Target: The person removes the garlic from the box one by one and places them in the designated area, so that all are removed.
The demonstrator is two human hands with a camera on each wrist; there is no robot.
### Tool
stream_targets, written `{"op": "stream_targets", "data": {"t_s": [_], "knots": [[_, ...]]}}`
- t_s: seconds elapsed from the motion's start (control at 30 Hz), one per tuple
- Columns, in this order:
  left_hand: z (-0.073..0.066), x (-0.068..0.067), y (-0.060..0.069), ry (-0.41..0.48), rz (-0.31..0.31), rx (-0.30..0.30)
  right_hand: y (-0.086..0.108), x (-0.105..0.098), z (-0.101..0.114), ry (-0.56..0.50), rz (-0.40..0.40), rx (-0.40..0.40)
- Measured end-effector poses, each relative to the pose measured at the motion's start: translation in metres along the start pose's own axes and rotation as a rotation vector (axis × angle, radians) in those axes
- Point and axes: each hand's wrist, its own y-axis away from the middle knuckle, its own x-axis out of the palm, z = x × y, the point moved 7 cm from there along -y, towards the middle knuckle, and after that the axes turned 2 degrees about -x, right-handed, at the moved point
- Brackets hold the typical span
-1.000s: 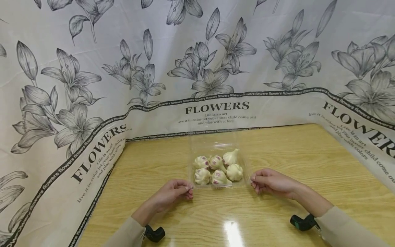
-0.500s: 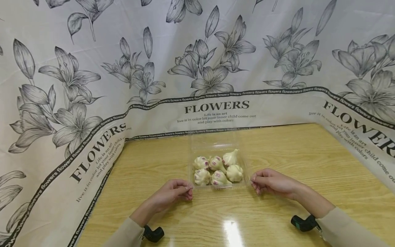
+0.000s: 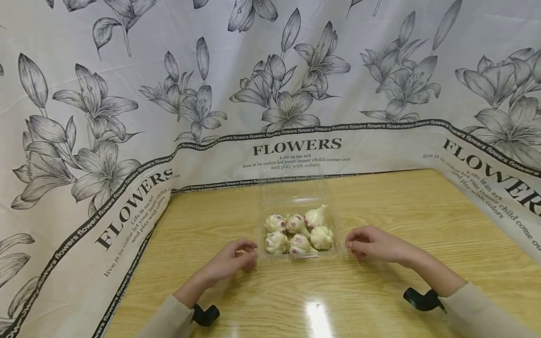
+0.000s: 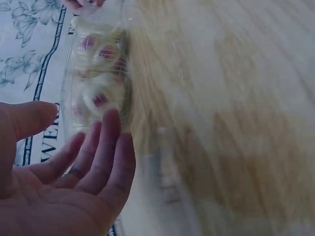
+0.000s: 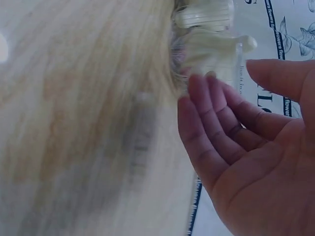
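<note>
A clear plastic clamshell box [image 3: 258,234] stands on the wooden table with its lid raised at the back. Several garlic bulbs [image 3: 300,244], pale with purple patches, lie inside in two rows. My left hand [image 3: 230,260] is beside the box's left front corner; in the left wrist view its thumb stands apart from the relaxed fingers [image 4: 106,152], and nothing is between them. My right hand [image 3: 376,244] is at the right side of the box, its fingers [image 5: 209,123] loosely bent and holding nothing. Whether the fingertips touch the box walls, I cannot tell.
The light wooden table [image 3: 270,295] reaches out on both sides of the box and in front of it. A white cloth [image 3: 296,162] printed with lilies and lettering hangs behind the table and along its sides. Black wrist devices [image 3: 206,315] show under both sleeves.
Both hands have loosened from their pinched pose at the box's front corners. The left has moved slightly left and up, the right slightly right. The box and garlic have stayed in place.
</note>
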Motion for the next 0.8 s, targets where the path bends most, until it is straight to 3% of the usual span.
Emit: {"op": "stream_targets", "data": {"t_s": [0.2,0.43,0.6,0.8], "knots": [[-0.017,-0.008,0.0,-0.258,-0.089,0.116,-0.001,-0.007,0.015,0.232,-0.055,-0.101],[-0.033,-0.01,-0.002,-0.439,-0.193,0.219,0.0,-0.011,0.027,0.392,-0.128,-0.165],[-0.037,-0.008,-0.004,-0.532,-0.224,0.223,-0.001,-0.011,0.035,0.481,-0.188,-0.206],[-0.035,-0.002,-0.01,-0.603,-0.209,0.216,-0.01,-0.008,0.041,0.547,-0.211,-0.27]]}}
